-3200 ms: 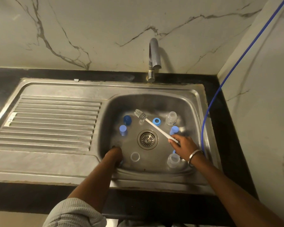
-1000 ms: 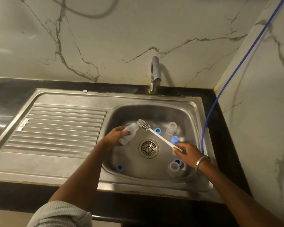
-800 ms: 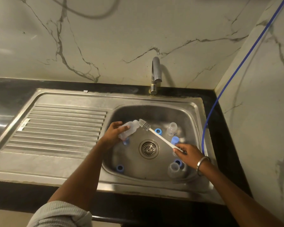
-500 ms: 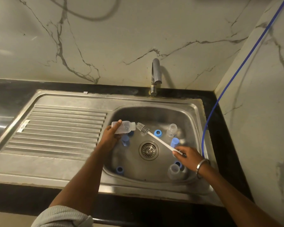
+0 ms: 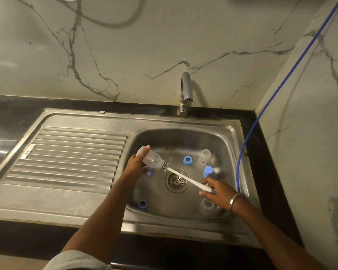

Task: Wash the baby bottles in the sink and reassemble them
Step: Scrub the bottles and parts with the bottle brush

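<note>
- stainless steel sink point(image 5: 232, 133) set in a black counter point(image 5: 14, 106), with a ribbed draining board point(image 5: 70, 152) on its left and a chrome tap point(image 5: 185, 90) behind the basin.
- left hand point(image 5: 135, 164) grips a clear baby bottle point(image 5: 150, 158) over the left part of the basin; the bottle lies tilted on its side, mouth pointing right and down, thumb up along its base end.
- right hand point(image 5: 217, 190) pinches the end of a white bottle brush point(image 5: 185, 178), fingers curled round the handle; the bristle head sits at the bottle's mouth, and how far it is in i cannot tell.
- brush handle runs slantwise above the drain point(image 5: 177, 182).
- on the basin floor: a blue ring point(image 5: 187, 160) near the back, a second clear bottle point(image 5: 205, 156) upright just right of it, a pale blue cap point(image 5: 208, 171) in front of that bottle.
- another blue ring point(image 5: 142, 204) lies at the front left corner, and a small blue piece point(image 5: 149, 171) shows under the left hand.
- a clear cup-like part point(image 5: 207, 206) stands at the front right, partly behind the right wrist, which wears a metal bangle point(image 5: 235, 199).
- a blue hose point(image 5: 281, 84) drops along the marble wall point(image 5: 125, 45) to the sink's right edge.
</note>
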The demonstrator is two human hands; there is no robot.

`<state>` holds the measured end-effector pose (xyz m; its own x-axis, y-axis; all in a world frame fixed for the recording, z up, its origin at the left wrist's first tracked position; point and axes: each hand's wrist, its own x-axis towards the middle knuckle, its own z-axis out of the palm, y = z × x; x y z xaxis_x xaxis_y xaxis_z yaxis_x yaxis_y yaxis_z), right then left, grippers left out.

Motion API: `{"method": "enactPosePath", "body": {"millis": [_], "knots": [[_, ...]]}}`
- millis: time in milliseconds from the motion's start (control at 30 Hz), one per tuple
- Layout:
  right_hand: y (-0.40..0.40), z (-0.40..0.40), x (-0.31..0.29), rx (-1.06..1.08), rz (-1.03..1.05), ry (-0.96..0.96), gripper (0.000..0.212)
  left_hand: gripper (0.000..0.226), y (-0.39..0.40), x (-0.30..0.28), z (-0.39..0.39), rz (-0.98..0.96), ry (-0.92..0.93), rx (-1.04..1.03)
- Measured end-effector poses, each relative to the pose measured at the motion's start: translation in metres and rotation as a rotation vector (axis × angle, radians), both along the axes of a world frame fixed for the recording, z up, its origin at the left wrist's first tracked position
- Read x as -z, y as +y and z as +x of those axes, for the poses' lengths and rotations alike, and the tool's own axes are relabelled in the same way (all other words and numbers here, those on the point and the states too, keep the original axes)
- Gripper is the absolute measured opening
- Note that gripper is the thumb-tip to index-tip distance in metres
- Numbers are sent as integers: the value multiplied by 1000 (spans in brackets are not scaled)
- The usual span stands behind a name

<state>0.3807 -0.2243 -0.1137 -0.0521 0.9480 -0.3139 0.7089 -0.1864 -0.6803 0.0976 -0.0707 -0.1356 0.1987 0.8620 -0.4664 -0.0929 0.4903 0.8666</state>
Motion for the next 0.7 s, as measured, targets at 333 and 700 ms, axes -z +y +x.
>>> {"method": "enactPosePath", "body": {"millis": [333,700], "knots": [[-3,-8,5,-63,-54,40,9,40,-5,4,3,-201,-66,-34],[5,-34,1,106,-160,178,33,45,-9,-5,29,-179,-200,21]]}}
